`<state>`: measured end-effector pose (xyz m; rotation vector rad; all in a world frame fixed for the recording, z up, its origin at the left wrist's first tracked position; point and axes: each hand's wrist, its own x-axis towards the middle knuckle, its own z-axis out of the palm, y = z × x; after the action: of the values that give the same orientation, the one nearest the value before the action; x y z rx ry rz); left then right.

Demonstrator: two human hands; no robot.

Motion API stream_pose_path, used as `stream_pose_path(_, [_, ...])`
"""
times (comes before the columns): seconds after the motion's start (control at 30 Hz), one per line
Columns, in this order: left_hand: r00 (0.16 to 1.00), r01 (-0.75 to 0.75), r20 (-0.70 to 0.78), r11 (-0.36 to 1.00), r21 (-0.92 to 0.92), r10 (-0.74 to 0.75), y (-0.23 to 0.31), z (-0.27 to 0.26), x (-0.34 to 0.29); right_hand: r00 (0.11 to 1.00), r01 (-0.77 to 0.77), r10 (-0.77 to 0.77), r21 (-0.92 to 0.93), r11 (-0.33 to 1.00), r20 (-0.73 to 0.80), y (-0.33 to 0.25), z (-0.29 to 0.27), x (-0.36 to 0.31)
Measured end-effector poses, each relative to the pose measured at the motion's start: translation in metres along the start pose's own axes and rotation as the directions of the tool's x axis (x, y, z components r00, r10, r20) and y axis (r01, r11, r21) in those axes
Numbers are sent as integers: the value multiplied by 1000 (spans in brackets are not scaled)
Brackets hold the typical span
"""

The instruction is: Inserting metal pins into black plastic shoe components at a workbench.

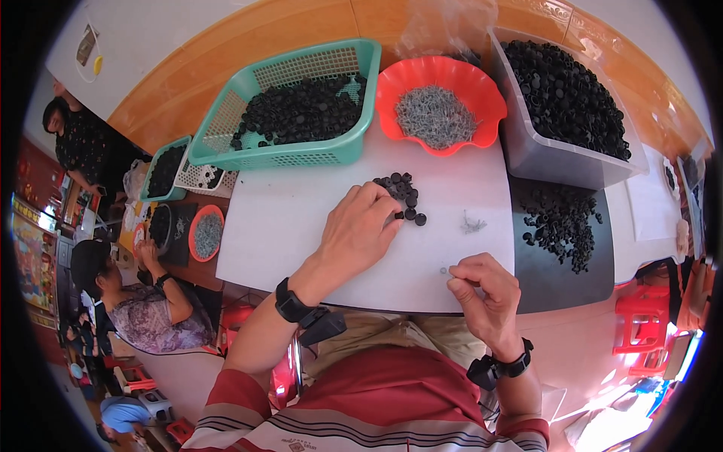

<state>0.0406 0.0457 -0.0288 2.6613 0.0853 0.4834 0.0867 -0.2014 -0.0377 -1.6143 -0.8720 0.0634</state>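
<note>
My left hand reaches over the white board with its fingers curled and closed on a small black round part. Beside its fingertips lies a little pile of black round parts. Thumb and forefinger of my right hand are pinched together near the board's front edge. At their tips a small grey metal pin shows, its far end round. Between that hand and the bowl, a few loose grey metal pins lie on the white board.
Behind the board stand a green basket of black parts, a red scalloped bowl of metal pins and a clear bin of black pieces. More black pieces cover a dark mat on the right. A person works at the left.
</note>
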Motion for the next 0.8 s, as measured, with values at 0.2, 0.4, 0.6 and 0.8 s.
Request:
stream_pose_path(0.2, [999, -36, 19, 999, -2, 36, -2, 3, -5, 1000, 10, -10, 0, 1000, -1, 0, 0, 3])
stream_pose_path(0.4, [994, -105, -44, 989, -102, 101, -6, 4, -10, 1000, 7, -7, -20, 1000, 9, -2, 1, 5])
stream_pose_path(0.6, [993, -109, -79, 962, -252, 92, -2, 0, -19, 1000, 8, -7, -25, 1000, 13, -4, 2, 7])
stream_pose_path(0.8, [994, -104, -66, 913, -395, 85, 10, -1, -27, 1000, -3, 4, -22, 1000, 13, -4, 8, 13])
